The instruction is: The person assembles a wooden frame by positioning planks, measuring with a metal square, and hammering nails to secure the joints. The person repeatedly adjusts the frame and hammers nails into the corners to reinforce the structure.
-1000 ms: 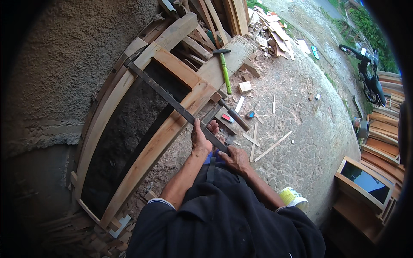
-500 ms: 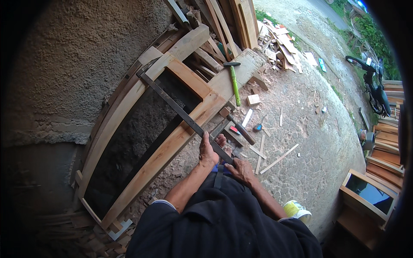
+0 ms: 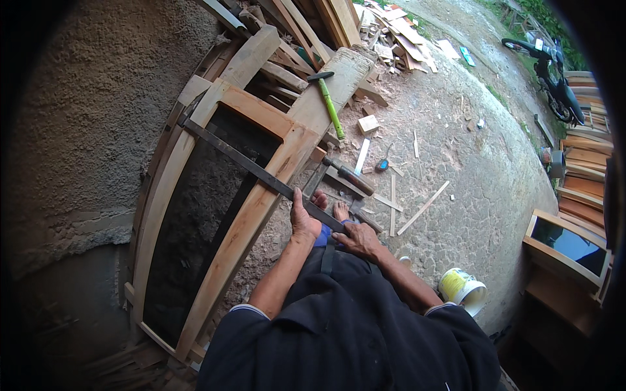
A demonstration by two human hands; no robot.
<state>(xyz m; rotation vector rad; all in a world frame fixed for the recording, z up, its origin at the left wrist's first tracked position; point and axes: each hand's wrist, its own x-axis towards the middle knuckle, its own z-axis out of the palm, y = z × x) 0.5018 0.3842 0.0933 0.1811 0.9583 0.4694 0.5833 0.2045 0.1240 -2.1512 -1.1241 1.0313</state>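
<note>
A long dark metal bar clamp (image 3: 241,158) lies across a wooden frame (image 3: 242,233), its far jaw at the frame's far rail. The frame surrounds a dark panel (image 3: 212,176). My left hand (image 3: 306,216) holds the bar just off the near rail, thumb on top and fingers curled beneath. Round the bar's near end my right hand (image 3: 357,240) is closed. The clamp's wooden screw handle (image 3: 354,179) sticks out beyond my left hand. A hammer with a green handle (image 3: 330,107) rests on the thick timber at the frame's right end.
Offcuts (image 3: 398,39) are heaped at the back, and thin sticks (image 3: 422,207) litter the floor. A small wooden block (image 3: 368,124) and a blue tape measure (image 3: 382,165) lie beyond my hands. A white bucket (image 3: 462,289) is at right; a motorcycle (image 3: 554,81) stands farther off.
My view has shifted, so the frame and floor things sit further left and the hammer and offcuts higher. Both hands keep their hold on the bar clamp, which stays across the frame.
</note>
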